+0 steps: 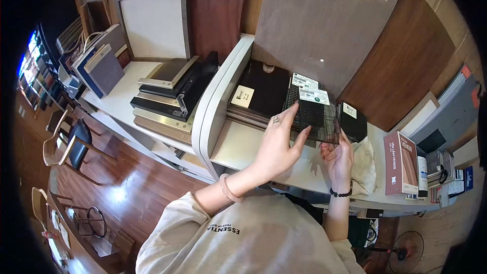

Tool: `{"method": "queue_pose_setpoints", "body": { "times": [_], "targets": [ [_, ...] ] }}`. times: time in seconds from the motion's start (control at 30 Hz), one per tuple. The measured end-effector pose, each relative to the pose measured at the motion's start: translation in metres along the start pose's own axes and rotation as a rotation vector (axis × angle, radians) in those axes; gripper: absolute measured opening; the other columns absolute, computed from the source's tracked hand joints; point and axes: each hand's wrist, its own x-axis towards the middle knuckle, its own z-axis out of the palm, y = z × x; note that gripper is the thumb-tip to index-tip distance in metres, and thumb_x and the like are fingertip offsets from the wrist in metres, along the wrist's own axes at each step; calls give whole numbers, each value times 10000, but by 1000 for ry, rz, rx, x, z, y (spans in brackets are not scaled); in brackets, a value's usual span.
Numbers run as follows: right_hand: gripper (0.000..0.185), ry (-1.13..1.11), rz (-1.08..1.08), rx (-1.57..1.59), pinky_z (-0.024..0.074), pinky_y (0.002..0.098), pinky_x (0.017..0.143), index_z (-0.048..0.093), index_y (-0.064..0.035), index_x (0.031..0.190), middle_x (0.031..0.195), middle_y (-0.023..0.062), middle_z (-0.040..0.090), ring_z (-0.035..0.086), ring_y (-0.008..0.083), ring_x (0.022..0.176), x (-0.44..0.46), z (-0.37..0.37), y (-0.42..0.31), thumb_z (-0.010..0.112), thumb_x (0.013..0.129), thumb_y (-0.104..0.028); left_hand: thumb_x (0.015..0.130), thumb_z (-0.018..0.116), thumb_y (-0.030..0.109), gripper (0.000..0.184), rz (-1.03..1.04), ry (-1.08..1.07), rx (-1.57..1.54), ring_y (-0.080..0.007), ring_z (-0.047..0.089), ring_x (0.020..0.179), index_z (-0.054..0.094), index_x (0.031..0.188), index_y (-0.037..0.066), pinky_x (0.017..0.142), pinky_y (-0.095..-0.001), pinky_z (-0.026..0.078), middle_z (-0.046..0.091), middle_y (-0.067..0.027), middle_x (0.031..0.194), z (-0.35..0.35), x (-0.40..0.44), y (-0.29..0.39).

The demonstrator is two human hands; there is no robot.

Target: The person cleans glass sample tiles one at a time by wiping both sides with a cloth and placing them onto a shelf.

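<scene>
My left hand, wearing a ring, has thumb and fingers at the left and near edges of a dark textured sample panel with a white label. Under and beside it shows a see-through, mesh-patterned sample panel. Its near right corner is gripped by my right hand, some fingers curled below. A second white label shows just behind. Left of these lies a stack of dark glossy panels with a cream label. Another dark labelled sample rests to the right.
The white shelf has a raised curved divider on its left. Beyond that stand stacked frame-profile samples. A whitish cloth lies near my right wrist. Farther right are a veneer binder and a bottle.
</scene>
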Motion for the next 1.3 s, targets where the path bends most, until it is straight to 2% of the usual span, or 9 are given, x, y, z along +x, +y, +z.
{"method": "queue_pose_setpoints", "body": {
  "times": [0.03,0.17,0.3,0.43,0.53,0.67,0.83,1.07,1.3],
  "targets": [
    [460,6,-2,-1,499,251,576,409,-13,1389,873,112,650,621,145,698,3,-2,3,415,998,-253,839,707,299,636,63,-11,219,-363,415,1284,480,1342,-16,1034,-412,354,533,-184,1314,-6,0,-3],
    [455,-1,85,31,512,268,640,350,-6,1422,948,161,651,634,171,754,11,-10,11,380,1025,-226,751,765,326,627,230,35,425,-373,387,1314,571,1234,-23,996,-446,376,574,-187,1273,-28,14,-1],
    [456,115,35,-99,498,236,589,406,-21,1401,889,98,655,614,143,694,15,7,13,436,1006,-248,692,785,361,673,279,-47,526,-361,379,1328,588,1219,-9,1004,-453,362,585,-160,1273,-26,24,-14],
    [482,62,59,-102,498,234,596,371,-36,1434,900,91,658,610,134,699,20,2,14,493,992,-187,688,778,344,636,252,-187,586,-357,378,1333,609,1196,2,1017,-440,346,605,-134,1256,-21,31,-22],
    [626,-120,25,-476,501,228,582,237,-50,1497,870,93,673,607,106,663,26,-8,13,558,962,-106,688,778,313,610,221,-181,589,-345,391,1326,615,1194,14,1014,-437,343,636,-126,1193,-21,35,-24],
    [715,-56,107,-570,478,211,526,204,-53,1504,852,65,670,578,76,614,37,-5,9,613,917,-47,681,786,272,573,168,-178,566,-318,428,1304,635,1175,24,1000,-433,349,681,-122,1048,-21,42,-22],
    [663,-21,119,-733,438,190,480,304,-68,1480,740,16,642,556,51,556,44,11,-5,634,905,-69,671,793,209,482,123,-159,535,-264,485,1270,687,1109,40,978,-432,360,697,-118,838,-23,46,-22],
    [681,-21,105,-884,394,206,397,383,-60,1441,597,22,624,511,43,436,52,16,-7,713,846,-86,662,795,159,372,137,-120,459,-279,584,1163,725,1005,34,987,-421,377,693,-145,785,-19,58,-31],
    [694,-34,129,-949,409,224,404,400,-50,1428,584,30,625,524,55,439,62,18,-13,736,823,-92,630,797,80,346,120,-89,464,-303,654,1024,717,952,-16,1003,-390,403,686,-173,765,-17,63,-29]
  ]
}}
